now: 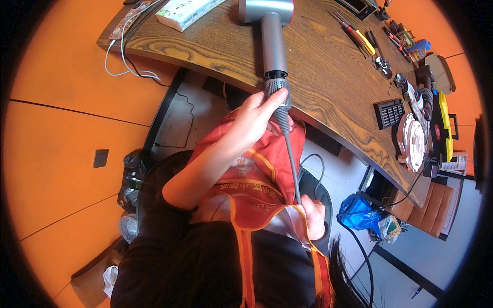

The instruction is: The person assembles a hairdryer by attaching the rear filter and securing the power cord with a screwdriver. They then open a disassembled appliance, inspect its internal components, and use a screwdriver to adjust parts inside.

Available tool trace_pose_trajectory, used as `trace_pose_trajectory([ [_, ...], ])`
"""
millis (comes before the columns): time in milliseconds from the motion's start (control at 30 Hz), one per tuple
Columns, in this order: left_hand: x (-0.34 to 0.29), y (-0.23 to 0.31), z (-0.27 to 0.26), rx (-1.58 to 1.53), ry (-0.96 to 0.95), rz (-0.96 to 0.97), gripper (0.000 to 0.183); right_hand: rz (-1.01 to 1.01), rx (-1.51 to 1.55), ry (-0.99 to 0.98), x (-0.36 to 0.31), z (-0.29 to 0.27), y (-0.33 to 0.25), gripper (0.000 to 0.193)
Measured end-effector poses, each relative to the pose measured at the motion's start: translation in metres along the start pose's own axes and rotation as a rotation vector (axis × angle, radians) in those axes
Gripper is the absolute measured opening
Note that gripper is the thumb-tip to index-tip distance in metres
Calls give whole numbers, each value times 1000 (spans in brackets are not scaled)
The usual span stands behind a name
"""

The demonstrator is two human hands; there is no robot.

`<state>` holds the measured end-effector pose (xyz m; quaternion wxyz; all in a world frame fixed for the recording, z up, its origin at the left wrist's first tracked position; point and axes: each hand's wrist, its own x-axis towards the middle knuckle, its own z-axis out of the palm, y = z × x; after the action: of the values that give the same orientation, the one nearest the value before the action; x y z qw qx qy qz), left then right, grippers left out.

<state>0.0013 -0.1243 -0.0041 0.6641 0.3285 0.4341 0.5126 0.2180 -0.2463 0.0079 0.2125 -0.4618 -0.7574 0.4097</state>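
Note:
A grey hair dryer lies on the wooden table with its handle reaching past the near edge. My left hand is closed round the perforated grey filter collar at the handle's lower end. A dark gap shows between the collar and the handle. From the collar a grey power cord runs down, pulled fairly straight, to my right hand. That hand is closed on the cord near the apron's top edge, its fingers partly hidden. A red apron covers my lap.
The table carries a tissue pack and power strip at left. Screwdrivers, a black bit case and a round white part lie at right. A blue bag sits below; loose black cables hang nearby.

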Motion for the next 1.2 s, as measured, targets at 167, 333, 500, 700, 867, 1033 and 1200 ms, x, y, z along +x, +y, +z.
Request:
trace_pose_trajectory([
  [167, 3, 6, -2, -54, 21, -23, 38, 153, 231, 19, -13, 10, 10, 12],
  [333, 3, 5, -4, -63, -13, -66, 36, 175, 201, -4, 0, 7, 8, 14],
  [500, 6, 1, 0, -146, -48, -45, 34, 58, 253, 133, 60, 17, 5, 34],
  [700, 4, 2, -5, 55, -25, 31, 44, 218, 748, 240, 115, 25, 2, 16],
  [867, -9, 35, -36, 658, 369, 407, 34, 241, 636, 293, 113, 21, 7, 13],
  [1033, 40, 69, -38, 1575, -408, 1213, 58, 162, 630, 396, 111, 15, 5, 10],
  [1200, 76, 69, -5, 1491, -804, 1413, 55, 148, 657, 556, 96, -12, -4, 10],
])
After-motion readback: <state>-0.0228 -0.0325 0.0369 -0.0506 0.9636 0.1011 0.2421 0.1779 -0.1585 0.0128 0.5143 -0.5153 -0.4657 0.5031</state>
